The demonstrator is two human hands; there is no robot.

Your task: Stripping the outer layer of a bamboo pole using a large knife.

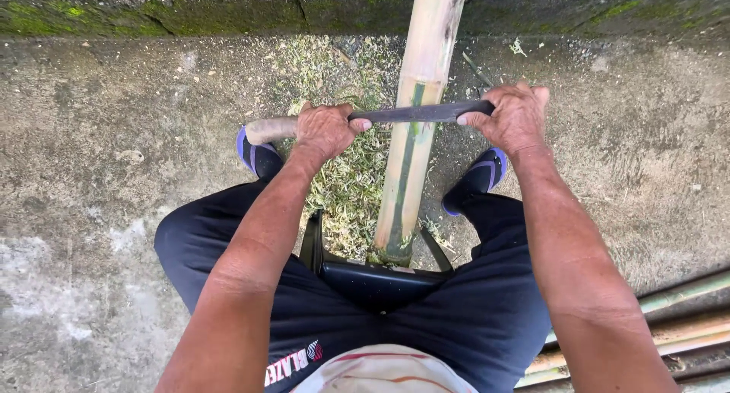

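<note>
A long bamboo pole [417, 127] runs away from me, its near end resting on a black seat [380, 275] between my knees. Most of its skin is scraped pale, with a green strip left down the middle. Across it lies a dark knife blade [414, 113] with a wooden handle [270, 129] sticking out left. My left hand [325, 128] grips the handle end. My right hand [513, 118] holds the blade's far tip. The blade touches the pole.
Green and pale shavings [346, 180] cover the concrete between my feet, which wear dark sandals [255, 153]. A mossy kerb [190, 13] runs along the top. More bamboo poles [684, 324] lie at the lower right.
</note>
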